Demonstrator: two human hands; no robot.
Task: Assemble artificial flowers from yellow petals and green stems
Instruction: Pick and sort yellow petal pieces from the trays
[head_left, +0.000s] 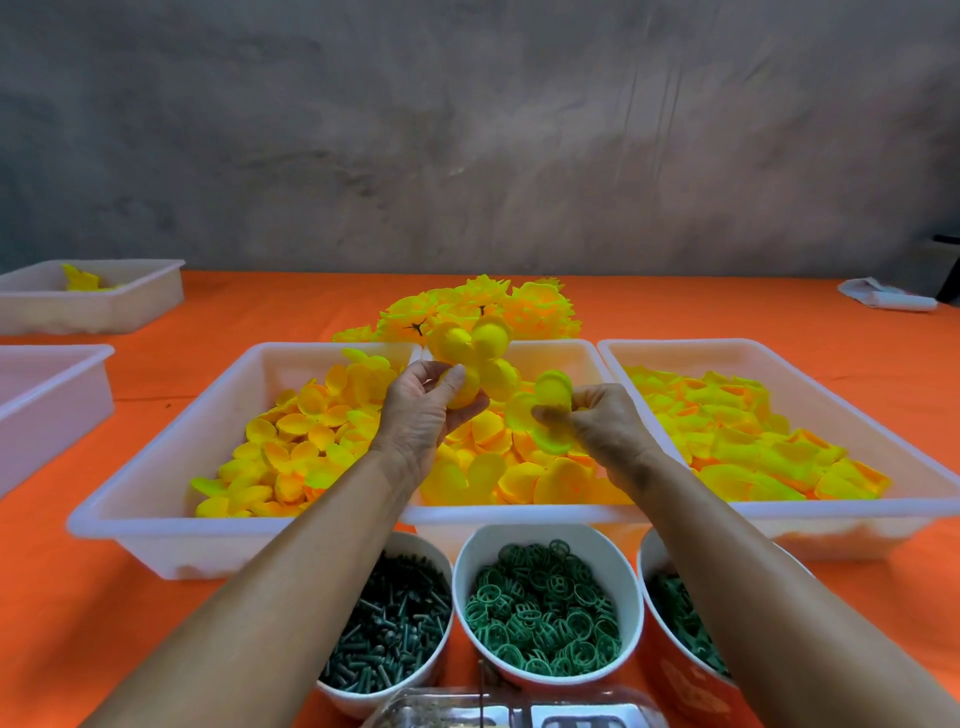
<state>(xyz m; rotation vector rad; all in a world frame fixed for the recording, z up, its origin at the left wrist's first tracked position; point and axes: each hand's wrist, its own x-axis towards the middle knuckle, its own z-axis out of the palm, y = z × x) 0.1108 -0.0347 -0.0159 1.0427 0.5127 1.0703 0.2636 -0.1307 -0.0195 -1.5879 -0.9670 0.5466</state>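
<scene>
Head view, petal cluster above left fingers

Orange-covered table bearing three petal trays; assembled flowers behind them, three bowls before them, two more trays left.

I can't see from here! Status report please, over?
Left hand holds a flower above the middle tray. Right hand pinches a loose petal piece beside it, not yet joined. Nothing in the way.
</scene>
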